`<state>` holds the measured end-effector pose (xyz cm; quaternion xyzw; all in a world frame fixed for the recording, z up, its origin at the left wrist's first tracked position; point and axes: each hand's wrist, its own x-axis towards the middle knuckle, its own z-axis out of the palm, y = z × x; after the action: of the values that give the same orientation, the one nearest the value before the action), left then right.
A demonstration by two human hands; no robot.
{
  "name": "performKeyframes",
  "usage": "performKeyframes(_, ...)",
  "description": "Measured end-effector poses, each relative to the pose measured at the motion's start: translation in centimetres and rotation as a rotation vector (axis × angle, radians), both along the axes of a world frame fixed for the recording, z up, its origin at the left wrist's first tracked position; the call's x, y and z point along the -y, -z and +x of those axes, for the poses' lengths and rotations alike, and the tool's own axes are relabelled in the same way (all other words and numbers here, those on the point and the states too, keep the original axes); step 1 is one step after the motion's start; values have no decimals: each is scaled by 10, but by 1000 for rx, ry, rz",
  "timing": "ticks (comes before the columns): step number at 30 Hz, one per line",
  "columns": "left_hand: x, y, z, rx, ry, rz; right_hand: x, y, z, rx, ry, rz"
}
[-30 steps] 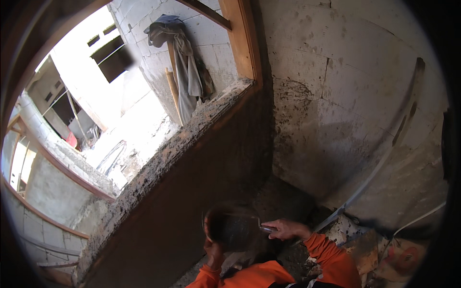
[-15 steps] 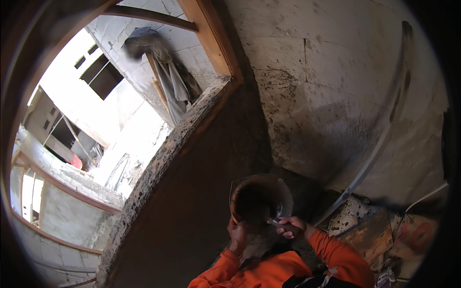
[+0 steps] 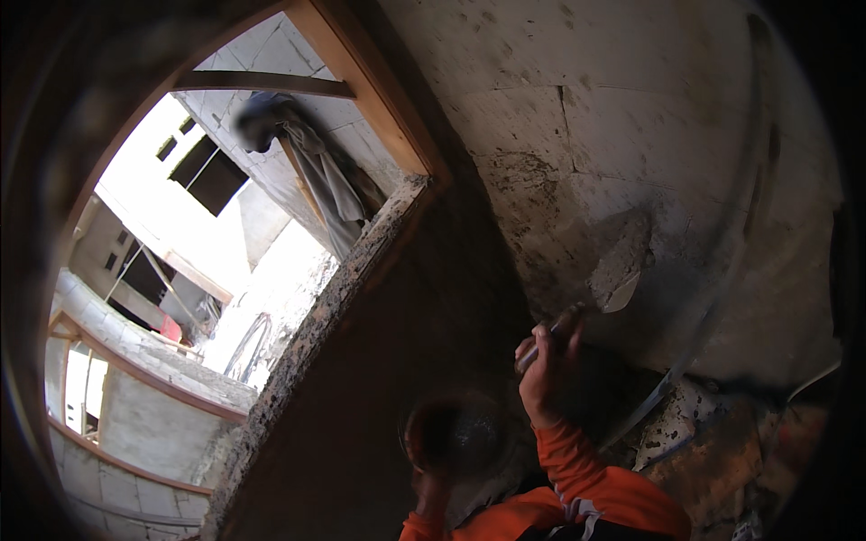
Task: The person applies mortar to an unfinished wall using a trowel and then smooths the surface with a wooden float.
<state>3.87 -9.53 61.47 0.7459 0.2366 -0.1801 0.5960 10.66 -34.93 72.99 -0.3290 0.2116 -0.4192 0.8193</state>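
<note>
By one wall (image 3: 514, 99), two hands (image 3: 546, 374) (image 3: 429, 492) hold one trowel (image 3: 622, 290), one bucket (image 3: 416, 438).

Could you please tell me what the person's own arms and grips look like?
The left sleeve and right sleeve are long and orange, with a pale grey strip high on the right one. The left grip, dimly lit, and right grip are ungloved.

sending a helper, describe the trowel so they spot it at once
Right of the wood-framed opening stands a pale, stained block wall. In front of its lower part, a person's orange-sleeved right grip holds the grey metal trowel. Its flat blade, angled up and right, sets it apart from the dark round bucket to its left.
</note>
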Motion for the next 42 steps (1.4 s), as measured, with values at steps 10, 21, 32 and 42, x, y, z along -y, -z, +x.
performKeyframes(10, -32, 16, -18, 139, -265, -183, -9, 112, 30, -57, -724, -1106)
performKeyframes(21, 1, 53, -3, 600, 11, -335, -18, 143, -60, -887, -1713, -806)
performKeyframes(32, 1, 58, 12, 394, -9, -426, -16, 163, -117, -40, -1660, 771)
performKeyframes(42, -41, 50, -2, 236, -219, -493, -43, 47, -121, 349, -785, 376)
